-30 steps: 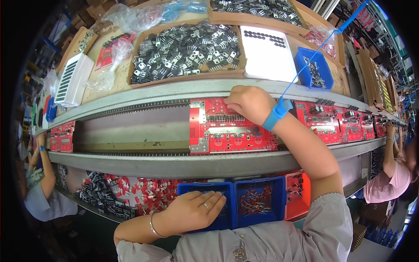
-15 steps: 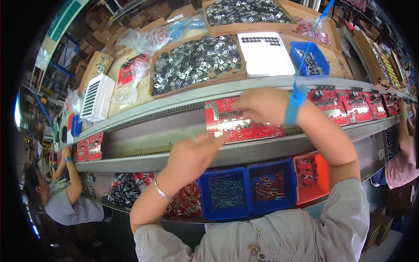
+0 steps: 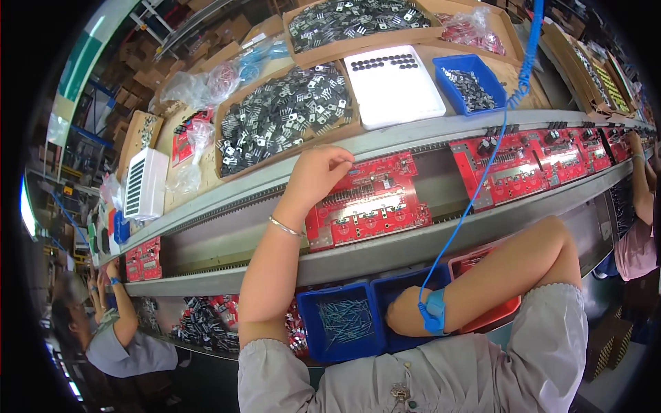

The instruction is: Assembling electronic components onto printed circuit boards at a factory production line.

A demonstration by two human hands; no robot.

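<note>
red circuit board (image 3: 372,204), judged rigid, light and fragile, is best held by its edges. it is touched by the pinched left hand (image 3: 318,172); the right hand (image 3: 403,318) is hidden in a blue bin (image 3: 396,292), grip not discernible.

Single head-worn fisheye view, steeply downward, close above the conveyor (image 3: 413,138).

Two hands were out, left hand (image 3: 318,173) and right hand (image 3: 403,318); three blue bins (image 3: 342,323) sat at six o'clock, one red.
</note>
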